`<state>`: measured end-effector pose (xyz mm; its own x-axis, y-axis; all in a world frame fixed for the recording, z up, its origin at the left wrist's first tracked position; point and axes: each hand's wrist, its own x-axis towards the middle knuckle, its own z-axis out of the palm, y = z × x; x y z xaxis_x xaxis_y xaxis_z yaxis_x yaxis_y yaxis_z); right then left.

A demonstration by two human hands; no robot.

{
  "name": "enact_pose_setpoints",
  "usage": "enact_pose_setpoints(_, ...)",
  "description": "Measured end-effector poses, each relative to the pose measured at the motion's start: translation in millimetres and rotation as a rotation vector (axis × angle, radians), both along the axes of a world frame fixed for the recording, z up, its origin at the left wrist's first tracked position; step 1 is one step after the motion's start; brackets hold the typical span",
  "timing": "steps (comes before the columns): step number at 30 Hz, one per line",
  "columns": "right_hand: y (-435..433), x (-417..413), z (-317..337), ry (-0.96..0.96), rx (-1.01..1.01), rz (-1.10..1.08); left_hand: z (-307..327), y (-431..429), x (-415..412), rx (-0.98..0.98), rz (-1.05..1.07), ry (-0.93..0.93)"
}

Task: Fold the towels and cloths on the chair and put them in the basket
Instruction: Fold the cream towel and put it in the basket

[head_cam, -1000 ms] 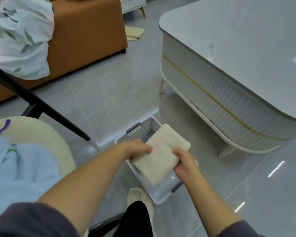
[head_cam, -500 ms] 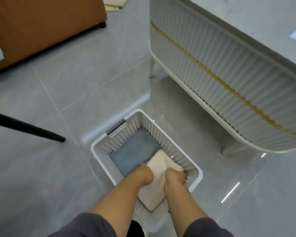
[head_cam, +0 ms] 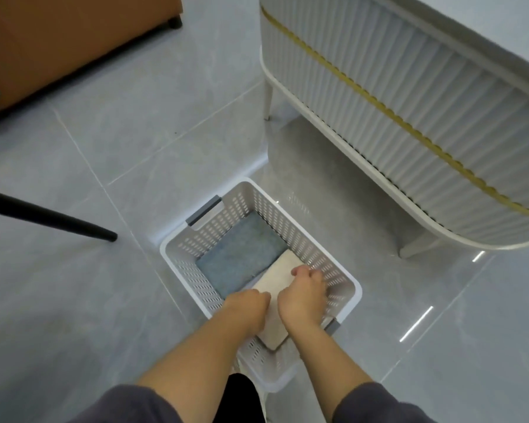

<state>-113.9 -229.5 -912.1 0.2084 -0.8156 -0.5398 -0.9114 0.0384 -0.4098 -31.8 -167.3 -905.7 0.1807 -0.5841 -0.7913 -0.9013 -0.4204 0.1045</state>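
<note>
Your left hand (head_cam: 248, 309) and right hand (head_cam: 303, 297) both curl onto the folded cream towel (head_cam: 275, 279), low in the white perforated plastic basket (head_cam: 353, 288), with the folded blue-grey towel (head_cam: 242, 254) just beyond your fingers; yanking them out could drag its folds open.

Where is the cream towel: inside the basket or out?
Inside. The folded cream towel sits below the basket rim beside the blue towel, left hand and right hand holding it.
</note>
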Motion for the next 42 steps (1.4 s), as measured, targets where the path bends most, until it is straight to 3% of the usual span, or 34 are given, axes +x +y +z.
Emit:
enact_pose_setpoints(3,-19.0,-0.4,-11.1,0.164,0.026,0.287,-3.5,1.8,-3.1,0.057,-0.073,0.019)
enact_pose_setpoints(7,-22.4,5.7,-24.4,0.294,0.095,0.381,-12.8,1.1,-9.9,0.16,-0.14,0.002)
enact_pose_setpoints(17,-26.4,0.5,-17.0,0.314,0.131,0.625,-14.0,5.1,-5.6,0.164,-0.265,-0.115)
enact_pose_setpoints(21,-24.1,7.4,-13.0,0.321,0.134,0.623,-11.9,1.1,-3.4,0.106,-0.09,-0.149)
enact_pose_setpoints(25,-26.7,18.3,-13.3,0.132,-0.217,0.821,-10.8,-3.6,15.1,-0.034,0.155,-0.336)
enact_pose_setpoints(27,-31.3,22.8,-18.9,0.131,-0.243,1.064,-16.7,-0.6,20.2,0.085,0.158,-0.298)
enact_pose_setpoints(31,-38.7,26.8,-29.0,0.437,-0.144,1.347,-23.6,-1.8,20.8,0.327,0.028,-0.226)
enact_pose_setpoints(36,-43.4,36.0,-22.3,0.475,-0.067,1.362,-18.1,-4.5,24.9,0.384,-0.051,-0.188)
enact_pose_setpoints(40,-46.0,46.9,-11.6,0.278,-0.169,1.262,-9.3,-12.5,39.7,0.096,0.155,-0.243)
enact_pose_setpoints(42,-49.3,54.3,-10.1,0.21,-0.194,1.242,-9.8,-11.8,49.0,0.141,0.214,-0.289)
